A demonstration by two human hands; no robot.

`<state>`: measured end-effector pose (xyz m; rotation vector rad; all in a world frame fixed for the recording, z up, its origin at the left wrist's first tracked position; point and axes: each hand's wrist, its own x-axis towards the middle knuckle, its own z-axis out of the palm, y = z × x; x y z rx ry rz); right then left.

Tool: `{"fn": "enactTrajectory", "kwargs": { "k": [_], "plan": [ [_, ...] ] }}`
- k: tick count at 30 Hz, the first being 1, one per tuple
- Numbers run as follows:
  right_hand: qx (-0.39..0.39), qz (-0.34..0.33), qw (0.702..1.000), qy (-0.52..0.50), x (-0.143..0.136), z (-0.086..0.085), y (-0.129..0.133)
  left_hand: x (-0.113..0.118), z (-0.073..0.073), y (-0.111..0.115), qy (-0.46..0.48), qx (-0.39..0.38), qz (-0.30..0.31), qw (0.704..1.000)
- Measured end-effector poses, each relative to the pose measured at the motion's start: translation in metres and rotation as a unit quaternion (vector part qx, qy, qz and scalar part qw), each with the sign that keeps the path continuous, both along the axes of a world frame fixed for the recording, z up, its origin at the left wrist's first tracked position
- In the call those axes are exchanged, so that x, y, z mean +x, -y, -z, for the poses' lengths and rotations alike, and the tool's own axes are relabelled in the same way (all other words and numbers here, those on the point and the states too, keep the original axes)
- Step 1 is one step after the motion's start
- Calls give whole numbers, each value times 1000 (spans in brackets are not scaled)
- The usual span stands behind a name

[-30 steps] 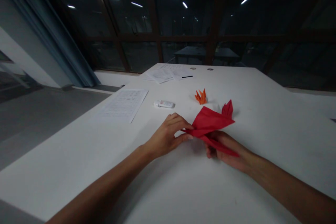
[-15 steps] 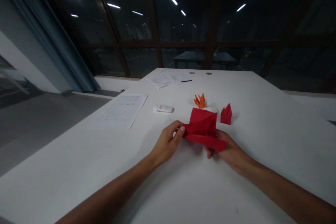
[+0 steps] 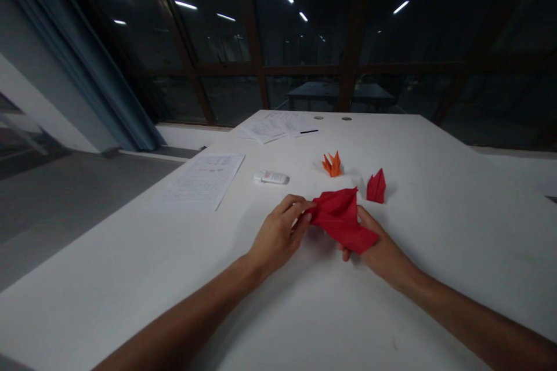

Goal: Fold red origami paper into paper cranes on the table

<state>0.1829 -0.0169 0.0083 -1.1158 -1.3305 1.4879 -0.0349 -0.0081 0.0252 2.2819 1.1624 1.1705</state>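
A creased sheet of red paper (image 3: 342, 217) is held above the white table between both hands. My left hand (image 3: 281, 229) pinches its left end, fingers on top. My right hand (image 3: 376, 246) grips the right side from beneath, and the paper hides part of its fingers. Just beyond the sheet stands an orange folded paper piece (image 3: 333, 164) with several points. A smaller red folded paper piece (image 3: 376, 186) stands beyond my right hand.
A white capped tube or bottle (image 3: 271, 177) lies left of the orange piece. One printed sheet (image 3: 202, 179) is at the table's left edge. More papers (image 3: 274, 127) and a black pen-like stick (image 3: 309, 131) lie at the far end of the table (image 3: 435, 232).
The red paper's raised back flap has come down, and its two layers lie closer together. My left fingers have shifted over the top of its left end. My right hand stays about where it was.
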Motion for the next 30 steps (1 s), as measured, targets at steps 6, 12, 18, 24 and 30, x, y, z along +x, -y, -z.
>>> {"fn": "enactTrajectory", "kwargs": {
  "k": [6, 12, 18, 24, 30],
  "plan": [
    [179, 47, 962, 202, 2, -8, 14, 4, -5, 2, 33, -41, -7, 999],
    [248, 85, 899, 350, -9, -15, 27, 19, -3, 15, 79, -124, -34, 989],
    [305, 81, 873, 373, -11, -14, 30, 24, -3, 16, 163, -163, -84, 969],
    [195, 123, 914, 333, -4, -30, 21, 16, -3, 9, 183, -99, -109, 972],
    [170, 128, 962, 170, 4, -24, 4, 12, -4, 7, 169, -108, -101, 974]
  ]
}}
